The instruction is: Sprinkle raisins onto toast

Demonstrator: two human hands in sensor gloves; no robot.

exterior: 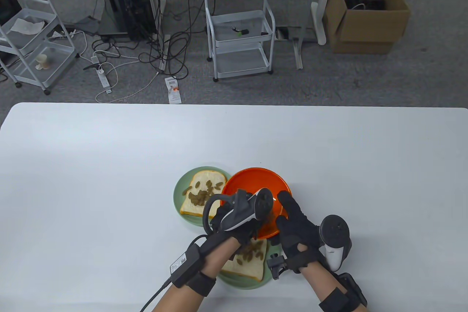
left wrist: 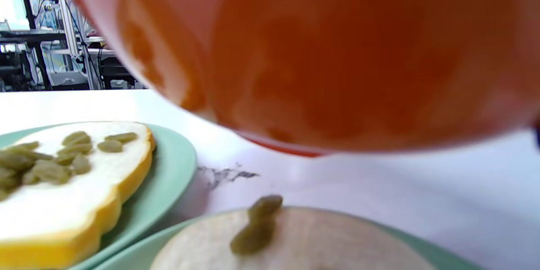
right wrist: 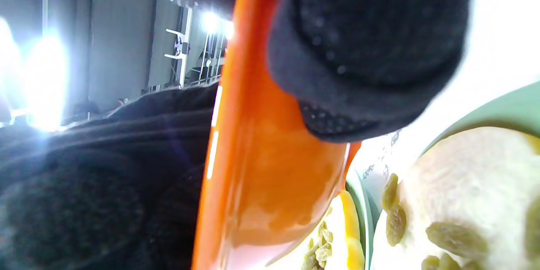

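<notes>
- Orange bowl (exterior: 256, 184) at lower centre of table view, gripped by right hand (exterior: 298, 233); left hand (exterior: 234, 226) inside it, grasp unclear.
- Raisins (exterior: 199, 193) on far toast (exterior: 201, 195); near toast (exterior: 248, 259) partly hidden.
- Seemingly lifted above near toast (left wrist: 295, 240) in left wrist view.
- Right fingertip (right wrist: 371, 46) against bowl's outer wall.

Two green plates: one (exterior: 180, 189) left of the orange bowl (exterior: 252, 180), one (exterior: 252, 282) just below it. Two toast slices, one per plate (exterior: 199, 180) (exterior: 252, 270), each bearing raisins too many to count. One bowl. Two gloved hands (exterior: 234, 228) (exterior: 296, 231) at the bowl's near rim, all on one counter (exterior: 109, 180).
</notes>
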